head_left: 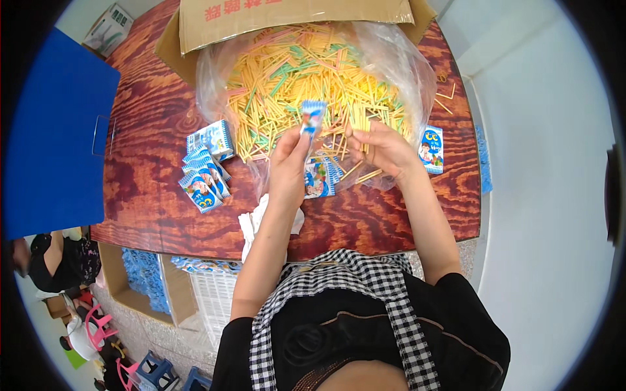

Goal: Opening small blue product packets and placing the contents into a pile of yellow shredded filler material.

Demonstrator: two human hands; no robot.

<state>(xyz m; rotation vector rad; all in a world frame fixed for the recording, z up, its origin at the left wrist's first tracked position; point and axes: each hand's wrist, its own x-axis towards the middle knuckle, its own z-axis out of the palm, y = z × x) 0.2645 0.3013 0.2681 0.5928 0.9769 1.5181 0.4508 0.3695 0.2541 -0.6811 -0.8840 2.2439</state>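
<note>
My left hand (287,163) is closed around the lower end of a small blue-and-white packet (313,115), which stands upright above the fingers. A short bundle of thin yellow sticks (360,120) is pinched in my right hand (388,148), level with the packet and a little apart from it. Behind both hands spreads a large heap of loose sticks (287,75), mostly yellow with some green and pink, on a clear plastic bag (420,68). Similar packets (319,181) lie on the table between my forearms, with a few stray sticks beside them.
A cardboard box (293,18) stands at the far edge of the wood-grain table (156,186). Fanned packets (203,182) lie at left, one packet (431,151) at right. A white cloth (248,228) sits by my left forearm. A blue panel (59,137) borders the left.
</note>
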